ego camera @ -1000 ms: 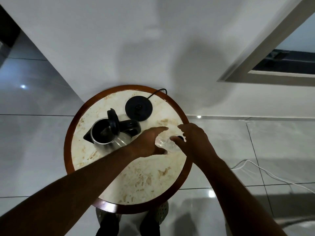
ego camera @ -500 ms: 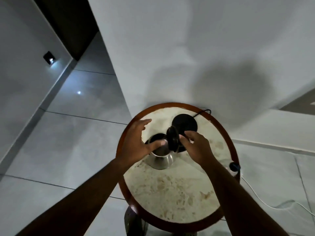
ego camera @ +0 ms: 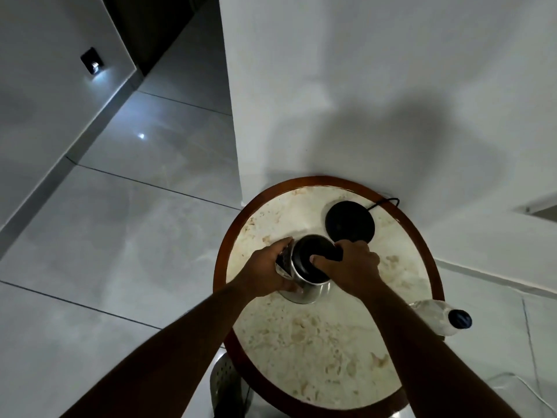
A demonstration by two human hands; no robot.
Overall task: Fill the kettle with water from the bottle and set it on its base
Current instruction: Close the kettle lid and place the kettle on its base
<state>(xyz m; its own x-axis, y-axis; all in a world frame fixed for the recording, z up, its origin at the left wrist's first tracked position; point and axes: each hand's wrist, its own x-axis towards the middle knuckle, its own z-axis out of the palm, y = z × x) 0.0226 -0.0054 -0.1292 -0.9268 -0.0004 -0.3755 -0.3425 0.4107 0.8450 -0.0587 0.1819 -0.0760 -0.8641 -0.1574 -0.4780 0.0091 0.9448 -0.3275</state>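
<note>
The kettle (ego camera: 307, 271) sits on the round table (ego camera: 325, 351), just beside its black base (ego camera: 350, 222) and not on it yet. The left hand (ego camera: 265, 274) is wrapped around the side of the kettle away from the base. The right hand (ego camera: 351, 268) grips the dark part at the kettle's top, with its thumb pressed on the lid. The bottle (ego camera: 438, 316) stands well away from the kettle, right at the table's edge, with its blue cap on.

The right arm is close to the bottle, so a bump could knock it to the floor. If the lid is not snapped down, water could slosh out when the kettle is lifted. Water on the base, with its cord (ego camera: 387, 202), would be bad.
</note>
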